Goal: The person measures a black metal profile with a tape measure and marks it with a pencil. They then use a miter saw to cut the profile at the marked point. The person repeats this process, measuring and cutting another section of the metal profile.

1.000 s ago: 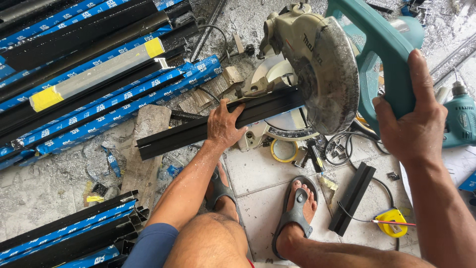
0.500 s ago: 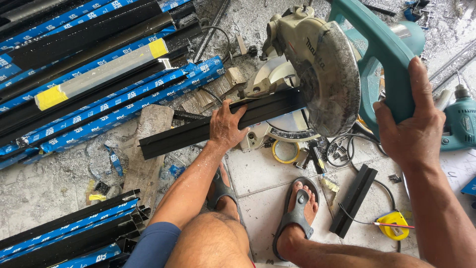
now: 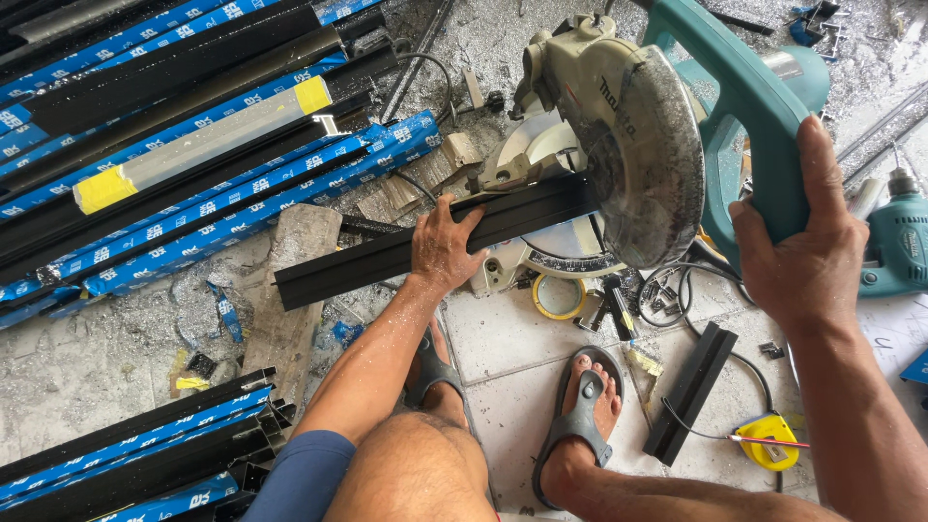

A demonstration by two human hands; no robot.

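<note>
The saw (image 3: 638, 155) had swung lower onto the black bar (image 3: 425, 242) lying across its base. The left hand (image 3: 445, 246) pressed the bar, fingers spread; the right hand (image 3: 802, 242) gripped the handle (image 3: 744, 106), fingers wrapped.

1. The single head-worn camera is looking steeply down from above the seated person's knees, facing toward 12 o'clock.
2. It is sitting close, framing the mitre saw (image 3: 619, 155) at 1 o'clock and stacked profiles (image 3: 193, 164) at 10 o'clock.
</note>
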